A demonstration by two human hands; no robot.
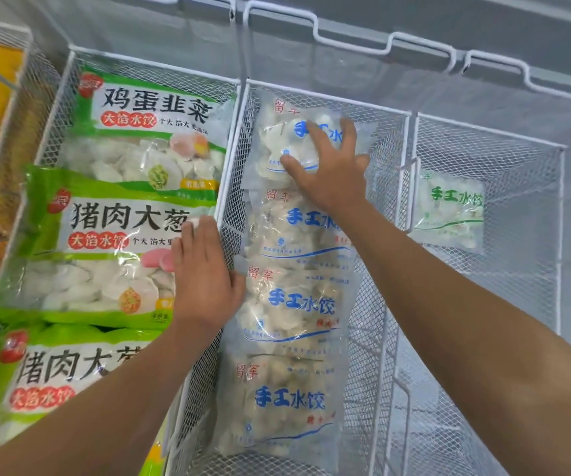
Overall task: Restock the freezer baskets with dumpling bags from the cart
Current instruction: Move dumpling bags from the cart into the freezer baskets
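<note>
Both forearms are totally bare, no sleeves in sight. Left hand [205, 280] and right hand [332, 166]: no gloves, rings or watch.

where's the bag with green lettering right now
In the head view, the green-lettered dumpling bag lies alone in the right-hand wire basket, right of the middle basket where the right hand rests on a blue-lettered bag.

shop: freezer baskets [315, 97] of dumpling bags [298, 304]

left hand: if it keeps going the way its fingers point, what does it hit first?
Likely the white wire rim between the two baskets: the left hand points up-frame along it, resting on the green pork-and-scallion bag. Depth unclear, so it may skim above.
</note>
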